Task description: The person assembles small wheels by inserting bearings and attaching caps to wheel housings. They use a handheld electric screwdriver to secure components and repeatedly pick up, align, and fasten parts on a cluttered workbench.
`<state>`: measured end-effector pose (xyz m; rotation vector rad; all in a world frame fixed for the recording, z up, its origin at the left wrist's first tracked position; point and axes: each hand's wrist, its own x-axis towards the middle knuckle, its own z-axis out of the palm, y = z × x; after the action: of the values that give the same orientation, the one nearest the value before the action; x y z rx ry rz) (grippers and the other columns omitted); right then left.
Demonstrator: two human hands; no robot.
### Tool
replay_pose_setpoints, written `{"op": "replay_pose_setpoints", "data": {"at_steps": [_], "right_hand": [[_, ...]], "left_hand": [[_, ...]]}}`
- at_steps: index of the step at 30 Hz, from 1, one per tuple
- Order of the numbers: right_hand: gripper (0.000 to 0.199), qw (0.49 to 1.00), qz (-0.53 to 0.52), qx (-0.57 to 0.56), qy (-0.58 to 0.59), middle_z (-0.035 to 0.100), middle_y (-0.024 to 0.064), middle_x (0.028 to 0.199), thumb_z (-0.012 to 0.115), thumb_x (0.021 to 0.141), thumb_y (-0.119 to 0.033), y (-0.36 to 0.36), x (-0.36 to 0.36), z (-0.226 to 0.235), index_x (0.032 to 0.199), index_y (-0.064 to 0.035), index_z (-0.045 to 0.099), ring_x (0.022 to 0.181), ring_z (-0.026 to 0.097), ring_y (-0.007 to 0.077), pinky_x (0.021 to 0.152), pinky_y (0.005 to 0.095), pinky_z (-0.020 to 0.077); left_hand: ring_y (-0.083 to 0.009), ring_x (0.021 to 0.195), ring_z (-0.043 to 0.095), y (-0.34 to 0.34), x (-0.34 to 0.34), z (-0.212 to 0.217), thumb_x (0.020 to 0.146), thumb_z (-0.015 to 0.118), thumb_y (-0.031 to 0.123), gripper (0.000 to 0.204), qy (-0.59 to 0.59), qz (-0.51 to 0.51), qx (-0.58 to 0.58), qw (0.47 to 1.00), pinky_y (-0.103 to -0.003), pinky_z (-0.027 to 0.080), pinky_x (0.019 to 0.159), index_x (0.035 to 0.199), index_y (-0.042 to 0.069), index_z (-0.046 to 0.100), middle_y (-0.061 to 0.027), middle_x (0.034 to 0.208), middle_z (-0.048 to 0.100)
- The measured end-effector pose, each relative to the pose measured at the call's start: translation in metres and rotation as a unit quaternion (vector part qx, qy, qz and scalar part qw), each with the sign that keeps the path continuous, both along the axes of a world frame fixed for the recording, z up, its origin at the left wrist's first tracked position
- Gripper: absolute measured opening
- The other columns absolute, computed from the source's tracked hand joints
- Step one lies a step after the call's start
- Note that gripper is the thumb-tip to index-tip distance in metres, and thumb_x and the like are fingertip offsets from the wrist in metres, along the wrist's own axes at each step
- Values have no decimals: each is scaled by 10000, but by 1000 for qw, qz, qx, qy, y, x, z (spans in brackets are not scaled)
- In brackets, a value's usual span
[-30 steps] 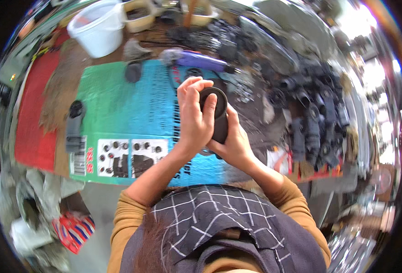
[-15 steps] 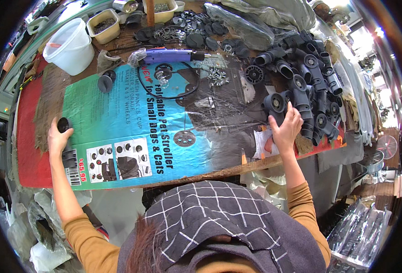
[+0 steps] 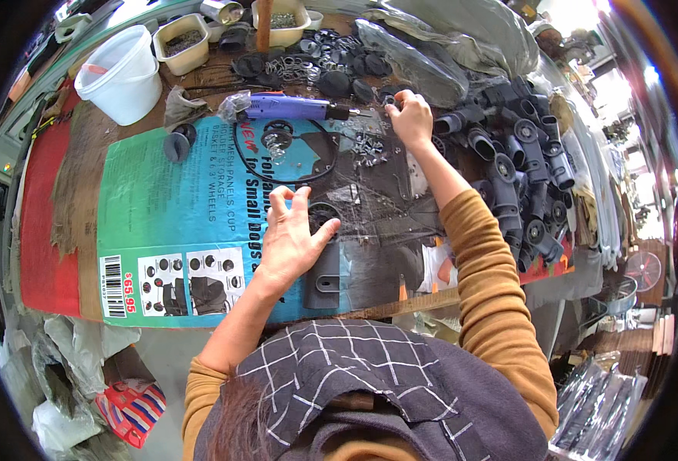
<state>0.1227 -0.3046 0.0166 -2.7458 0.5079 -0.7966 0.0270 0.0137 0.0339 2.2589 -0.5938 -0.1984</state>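
The left hand (image 3: 296,242) has its fingers spread and bent, the thumb laid over at the round end of a grey plastic wheel bracket (image 3: 323,276). That bracket lies on the flattened printed carton (image 3: 162,180) covering the worktop (image 3: 85,165), just to the hand's 4 o'clock. Its long axis runs from 12 to 6 — round end at 12, slotted socket end at 6, toward the person. The left hand is clearly the nearer one. The right hand (image 3: 410,119) is well apart from the bracket, off at its 1 o'clock, with fingers bent down near a small dark piece (image 3: 389,101) at the worktop's far side.

The purple power screwdriver (image 3: 289,107) lies lengthwise from 9 to 3, its bit pointing at 3 o'clock, toward the right hand. Loose screws (image 3: 369,147) sit at that hand's 8 o'clock, and a heap of similar grey brackets (image 3: 529,157) at its 4 o'clock.

The left thumb and fingers hide part of the bracket's round end, so how firmly it is held is unclear. Whether the right fingers pinch the dark piece — or merely touch it — cannot be told. The right sleeve (image 3: 492,265) covers some of the heap's near edge.
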Motion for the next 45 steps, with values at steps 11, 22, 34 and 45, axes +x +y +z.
{"op": "replay_pose_setpoints", "data": {"at_steps": [11, 22, 34, 45], "right_hand": [[237, 765, 241, 597, -27, 678, 32, 887, 636, 917, -173, 74, -39, 28, 1082, -4, 661, 782, 593, 83, 731, 224, 465], [220, 834, 246, 491, 57, 673, 39, 969, 682, 855, -27, 142, -103, 51, 1068, 2, 634, 876, 627, 86, 802, 236, 513], [247, 923, 309, 182, 137, 649, 146, 933, 670, 804, -121, 159, -141, 30, 1028, -38, 611, 884, 615, 327, 793, 406, 490], [381, 925, 274, 235, 117, 663, 103, 865, 771, 765, -183, 134, -116, 60, 1077, -39, 605, 792, 652, 204, 728, 337, 519]], "left_hand": [[-229, 892, 594, -20, 63, 12, 828, 709, 359, 484, -11, -8, -264, 964, -340, 508, 723, 1154, 19, 596, -122, 1026, 619], [-253, 996, 592, 12, 47, 3, 728, 799, 298, 609, 18, -56, -236, 970, -358, 479, 862, 1230, 38, 574, -126, 1080, 635], [-313, 1175, 419, 12, 0, -17, 567, 832, 461, 902, -28, -51, 18, 998, -445, 332, 989, 1306, 66, 499, -102, 1255, 516], [-310, 1185, 393, 5, -2, -15, 575, 799, 557, 939, -26, -40, 11, 999, -459, 305, 999, 1283, 36, 470, -125, 1247, 483]]}}
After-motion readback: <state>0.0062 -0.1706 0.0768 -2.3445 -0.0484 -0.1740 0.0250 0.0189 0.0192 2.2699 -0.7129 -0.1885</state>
